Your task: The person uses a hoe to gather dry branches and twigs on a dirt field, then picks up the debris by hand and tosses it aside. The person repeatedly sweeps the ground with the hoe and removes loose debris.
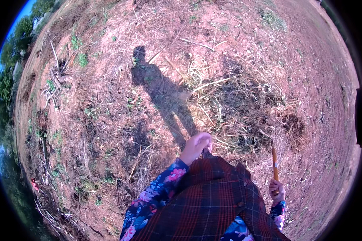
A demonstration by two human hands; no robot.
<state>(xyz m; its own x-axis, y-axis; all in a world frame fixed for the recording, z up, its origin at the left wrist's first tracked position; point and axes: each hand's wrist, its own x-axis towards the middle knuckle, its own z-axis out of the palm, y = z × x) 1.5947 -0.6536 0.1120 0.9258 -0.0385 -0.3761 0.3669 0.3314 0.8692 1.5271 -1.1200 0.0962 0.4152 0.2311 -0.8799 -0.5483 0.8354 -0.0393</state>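
In my right hand (276, 190) is the wooden handle (274, 162) of a tool, gripped near its lower end. The handle has a pale label and points away from me towards a pile of dry weeds (253, 102). Its far end meets the stalks, and I cannot make out a tool head there. My left hand (197, 144) hangs in front of the plaid garment (211, 192) with its fingers curled. Whether those fingers hold anything cannot be seen.
Dry stalks and sticks (214, 84) lie on reddish soil ahead. Uprooted woody stumps (56, 78) are at the left, with small green weeds (82, 60) nearby. A red object (35, 184) lies at the far left edge, before trees (6, 87). My shadow (160, 87) falls forward.
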